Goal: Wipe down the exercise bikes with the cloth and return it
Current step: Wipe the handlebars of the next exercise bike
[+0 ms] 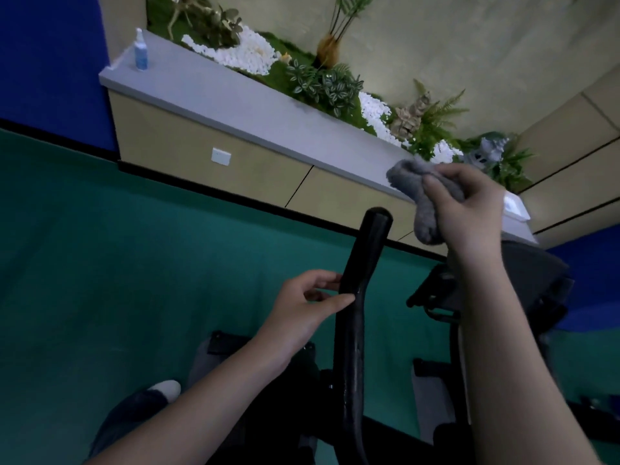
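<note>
The right grip (469, 209) clutches the bunched grey cloth (411, 182) in open air above the black handlebar (362, 260) tip, near the counter (235, 102) edge, while the left grip (308, 303) pinches that bar's side over green floor (100, 246), 1 spray bottle (140, 52) at the counter's far end.

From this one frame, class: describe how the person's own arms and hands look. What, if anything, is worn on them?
Both arms are bare as far as the frame shows: no sleeve covers the left forearm or the right forearm. The left hand and right hand wear no gloves. No watch, bracelet or ring shows on the wrists or the visible fingers, and no markings are visible.
</note>
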Motion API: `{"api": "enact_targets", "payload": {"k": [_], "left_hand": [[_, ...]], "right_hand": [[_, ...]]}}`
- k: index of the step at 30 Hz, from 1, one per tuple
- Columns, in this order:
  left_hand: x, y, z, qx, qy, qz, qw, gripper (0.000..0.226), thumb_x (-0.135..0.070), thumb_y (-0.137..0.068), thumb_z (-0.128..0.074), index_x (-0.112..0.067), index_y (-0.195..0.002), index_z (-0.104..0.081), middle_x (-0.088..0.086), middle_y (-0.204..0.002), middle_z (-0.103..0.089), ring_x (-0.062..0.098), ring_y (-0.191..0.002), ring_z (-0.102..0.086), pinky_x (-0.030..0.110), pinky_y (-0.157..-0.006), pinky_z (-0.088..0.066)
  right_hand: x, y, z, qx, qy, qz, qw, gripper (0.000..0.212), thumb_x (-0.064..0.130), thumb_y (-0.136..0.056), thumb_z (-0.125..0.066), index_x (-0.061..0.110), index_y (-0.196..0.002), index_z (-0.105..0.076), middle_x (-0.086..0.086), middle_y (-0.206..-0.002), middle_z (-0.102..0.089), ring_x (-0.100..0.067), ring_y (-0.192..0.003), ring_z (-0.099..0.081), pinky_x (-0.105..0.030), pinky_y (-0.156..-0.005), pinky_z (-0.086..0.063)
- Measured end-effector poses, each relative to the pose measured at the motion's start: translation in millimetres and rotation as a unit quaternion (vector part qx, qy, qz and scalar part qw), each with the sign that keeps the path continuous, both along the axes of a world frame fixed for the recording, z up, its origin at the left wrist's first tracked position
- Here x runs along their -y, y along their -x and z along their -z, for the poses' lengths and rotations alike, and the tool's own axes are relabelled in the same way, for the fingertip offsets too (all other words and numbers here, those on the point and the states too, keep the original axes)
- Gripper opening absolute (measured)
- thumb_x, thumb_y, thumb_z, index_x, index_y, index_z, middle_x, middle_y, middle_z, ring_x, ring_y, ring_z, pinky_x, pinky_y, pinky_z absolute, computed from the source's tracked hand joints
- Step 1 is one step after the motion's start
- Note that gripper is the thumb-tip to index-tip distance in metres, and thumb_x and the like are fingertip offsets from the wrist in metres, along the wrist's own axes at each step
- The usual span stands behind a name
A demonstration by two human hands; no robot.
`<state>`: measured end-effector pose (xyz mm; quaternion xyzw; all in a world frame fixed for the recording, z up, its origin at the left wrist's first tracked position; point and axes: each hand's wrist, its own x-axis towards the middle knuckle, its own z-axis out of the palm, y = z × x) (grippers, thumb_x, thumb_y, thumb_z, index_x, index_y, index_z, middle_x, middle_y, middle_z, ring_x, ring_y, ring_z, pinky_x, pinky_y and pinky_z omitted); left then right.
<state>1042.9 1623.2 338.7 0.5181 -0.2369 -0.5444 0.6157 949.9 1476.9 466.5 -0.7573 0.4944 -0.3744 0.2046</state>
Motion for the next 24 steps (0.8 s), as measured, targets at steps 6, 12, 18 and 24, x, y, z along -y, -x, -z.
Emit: {"api": "enact_targets", "payload": {"k": [6,12,18,24], "left_hand": [[6,-7,0,0.03,0.013,0.027,0.999,0.025,-0.003,-0.078,-0.074,-0.005,-0.102,-0.069,0.007,-0.099,-0.071,0.019,-0.093,-0.063,0.02,-0.08,-0.048],[12,-12,4,0.038,0.014,0.053,0.998,0.021,0.0,-0.075,-0.076,-0.011,-0.091,-0.068,-0.005,-0.087,-0.069,0.006,-0.075,-0.06,0.014,-0.067,-0.047],[17,-18,6,0.037,0.023,0.084,0.995,0.021,0.0,-0.073,-0.078,-0.014,-0.086,-0.068,-0.007,-0.079,-0.069,0.002,-0.068,-0.059,0.012,-0.061,-0.045],[21,-26,11,0.044,0.026,0.127,0.991,0.019,-0.011,-0.072,-0.082,-0.023,-0.082,-0.07,-0.004,-0.082,-0.072,0.007,-0.074,-0.065,0.013,-0.065,-0.047]], "right_hand": [[20,1,13,-0.051,-0.229,-0.062,0.97,0.015,0.008,-0.087,-0.066,0.021,-0.08,-0.065,-0.002,-0.082,-0.067,-0.012,-0.071,-0.062,-0.019,-0.064,-0.052],[17,-2,23,-0.013,-0.314,-0.103,0.944,0.024,-0.001,-0.092,-0.056,0.019,-0.085,-0.068,-0.001,-0.084,-0.073,-0.011,-0.079,-0.067,-0.023,-0.076,-0.052],[15,0,15,-0.095,-0.377,-0.146,0.91,0.025,-0.006,-0.09,-0.053,0.012,-0.095,-0.07,-0.012,-0.093,-0.072,-0.011,-0.078,-0.066,-0.023,-0.076,-0.053],[6,-11,4,-0.222,-0.3,-0.112,0.921,0.039,-0.012,-0.085,-0.049,0.015,-0.103,-0.07,0.001,-0.093,-0.069,0.003,-0.08,-0.063,-0.014,-0.076,-0.048]]}}
